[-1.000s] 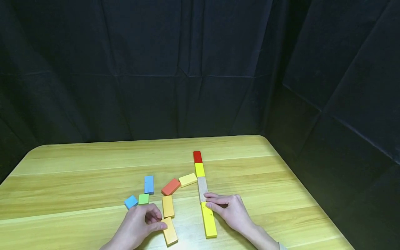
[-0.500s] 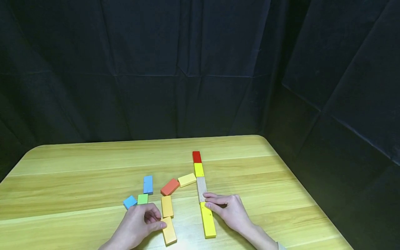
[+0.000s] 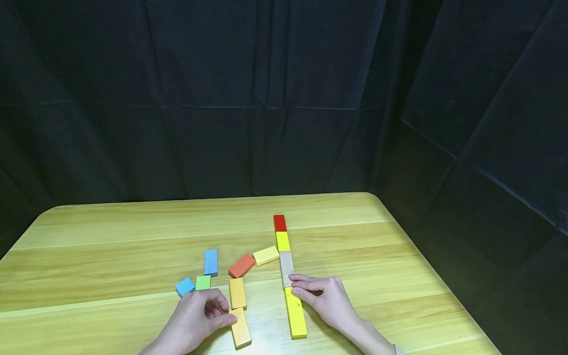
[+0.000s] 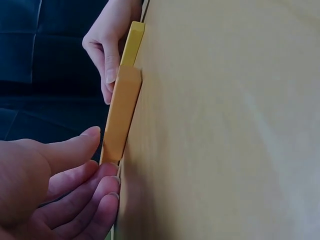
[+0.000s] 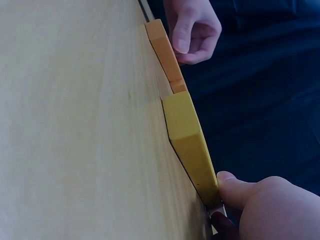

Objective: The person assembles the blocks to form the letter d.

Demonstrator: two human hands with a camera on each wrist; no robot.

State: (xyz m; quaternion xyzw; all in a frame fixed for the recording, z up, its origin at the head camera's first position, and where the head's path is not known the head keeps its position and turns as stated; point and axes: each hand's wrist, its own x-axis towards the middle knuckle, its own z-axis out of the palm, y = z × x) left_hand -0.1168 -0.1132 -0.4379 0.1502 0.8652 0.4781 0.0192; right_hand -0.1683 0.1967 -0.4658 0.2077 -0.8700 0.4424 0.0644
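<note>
My left hand [image 3: 195,315] rests beside a light-orange block [image 3: 241,329], thumb tip at its left edge and the other fingers loosely bent near its far end. In the left wrist view this block [image 4: 122,112] lies flat, with fingertips [image 4: 111,181] at its near end. My right hand [image 3: 330,298] has its thumb at the far end of a long yellow block [image 3: 296,315] and its fingertips beside a grey block [image 3: 286,266]. The yellow and grey blocks stand end to end in a row, continued by a short yellow block [image 3: 283,241] and a red block [image 3: 280,223].
Left of the row lie a pale yellow block [image 3: 266,255], an orange-red block [image 3: 242,265] and another orange block [image 3: 237,293]. Farther left are a blue block [image 3: 210,262], a light-blue block [image 3: 185,287] and a green block [image 3: 203,282]. Dark curtains [image 3: 208,123] surround the wooden table [image 3: 111,246].
</note>
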